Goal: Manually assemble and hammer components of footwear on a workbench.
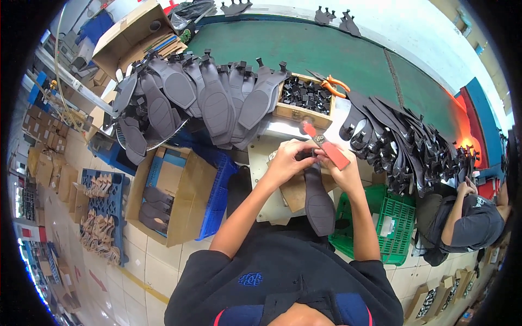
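Between my hands is a dark grey shoe sole (319, 205), its toe end toward me and its heel end up at my fingers. My left hand (291, 162) is closed, pinching at the small dark heel end. My right hand (341, 169) is closed at the same end from the other side. A red tool with a metal-looking middle (333, 154) lies across my right hand, seemingly held in it; its exact kind is unclear. Under the sole is a brown board (293, 191) on a pale work stand (258, 176). What my fingertips press is partly hidden.
Beyond my hands stands a wooden box (293, 113) of small black pieces, with orange-handled pliers (334, 86) beside it. Heeled soles pile up left (215, 106) and right (399, 130). A cardboard box (187, 204), a green crate (399, 225) and a co-worker (473, 217) flank me.
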A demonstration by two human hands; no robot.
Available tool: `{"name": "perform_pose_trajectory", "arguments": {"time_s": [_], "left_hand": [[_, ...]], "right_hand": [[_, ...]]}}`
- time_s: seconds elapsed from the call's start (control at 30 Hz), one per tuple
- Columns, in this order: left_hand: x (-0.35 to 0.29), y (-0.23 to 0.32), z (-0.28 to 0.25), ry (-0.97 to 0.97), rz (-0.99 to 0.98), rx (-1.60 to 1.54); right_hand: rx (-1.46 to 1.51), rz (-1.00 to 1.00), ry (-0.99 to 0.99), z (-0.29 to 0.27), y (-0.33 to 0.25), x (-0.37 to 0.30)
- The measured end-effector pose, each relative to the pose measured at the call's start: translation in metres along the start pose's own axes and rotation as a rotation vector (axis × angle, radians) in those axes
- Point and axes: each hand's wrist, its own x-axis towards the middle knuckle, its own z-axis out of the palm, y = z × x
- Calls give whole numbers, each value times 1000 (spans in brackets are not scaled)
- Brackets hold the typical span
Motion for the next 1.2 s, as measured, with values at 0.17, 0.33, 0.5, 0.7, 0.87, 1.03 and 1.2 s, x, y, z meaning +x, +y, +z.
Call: {"name": "perform_pose_trajectory", "arguments": {"time_s": [0.17, 0.33, 0.5, 0.7, 0.87, 1.03, 1.2], "left_hand": [[0, 0, 1, -9, -62, 23], [-3, -1, 2, 10, -155, -165], [-1, 9, 0, -65, -264, -180], [-5, -4, -1, -23, -233, -143], [-10, -6, -1, -208, -94, 287], [-4, 0, -2, -179, -153, 445], [-10, 7, -3, -181, -82, 462]], "right_hand": [[-298, -142, 62, -1, -13, -3], [301, 264, 207, -10, -79, -29], [-251, 54, 234, -12, -99, -61], [-339, 79, 182, -20, -120, -56], [-371, -107, 392, -24, -129, -64], [-482, 54, 94, -21, -90, -52], [-446, -117, 343, -35, -132, -62]]}}
